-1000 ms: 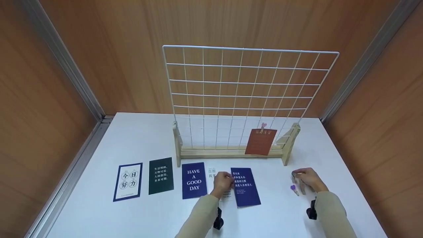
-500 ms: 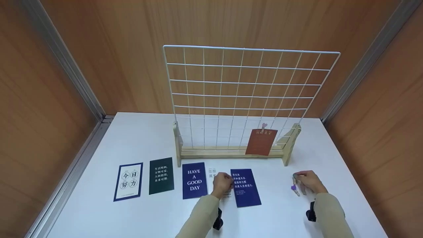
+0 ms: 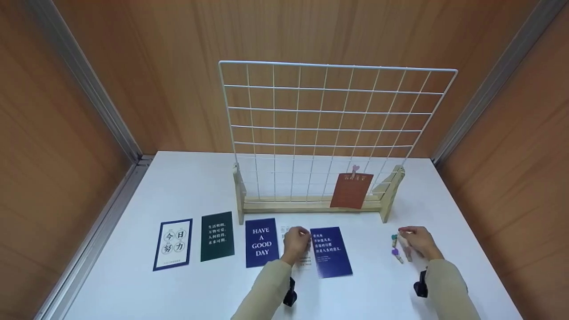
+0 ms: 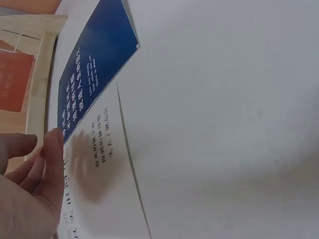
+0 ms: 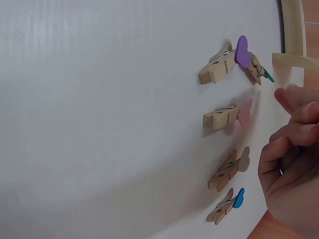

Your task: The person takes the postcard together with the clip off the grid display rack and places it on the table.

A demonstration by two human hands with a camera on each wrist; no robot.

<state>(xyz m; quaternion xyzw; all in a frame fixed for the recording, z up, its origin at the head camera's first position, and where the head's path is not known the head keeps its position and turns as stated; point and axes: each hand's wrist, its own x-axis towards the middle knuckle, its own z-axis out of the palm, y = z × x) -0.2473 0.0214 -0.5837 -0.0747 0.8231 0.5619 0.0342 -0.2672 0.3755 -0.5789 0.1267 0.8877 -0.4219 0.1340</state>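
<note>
My left hand [image 3: 295, 245] hovers over a white card [image 4: 117, 199] printed with text. Its fingertips are by the corner of a dark blue card [image 3: 332, 252], thumb and forefinger apart with nothing visible between them. Whether a finger touches the blue card, I cannot tell. On the right, my right hand [image 3: 421, 243] is loosely curled beside several wooden clothespins and holds nothing visible. In the right wrist view, a teal-heart clothespin [image 5: 255, 70] lies against a purple-heart one [image 5: 218, 65]. Below them lie a pink-heart [image 5: 223, 118], a brownish-heart [image 5: 224, 174] and a blue-heart clothespin [image 5: 221, 210].
Behind the cards stands a white wire grid [image 3: 329, 91] on a wooden base [image 3: 289, 207]. A red card [image 3: 351, 191] hangs low on it from a pink-heart clothespin. Leftward lie a "HAVE A GOOD DAY" card [image 3: 261, 258], a green card [image 3: 217, 253] and a blue-bordered card [image 3: 172, 257].
My right hand has let go of the teal-heart clothespin, which now lies by the purple one, and drawn slightly right. My left hand has shifted a little left, away from the blue card.
</note>
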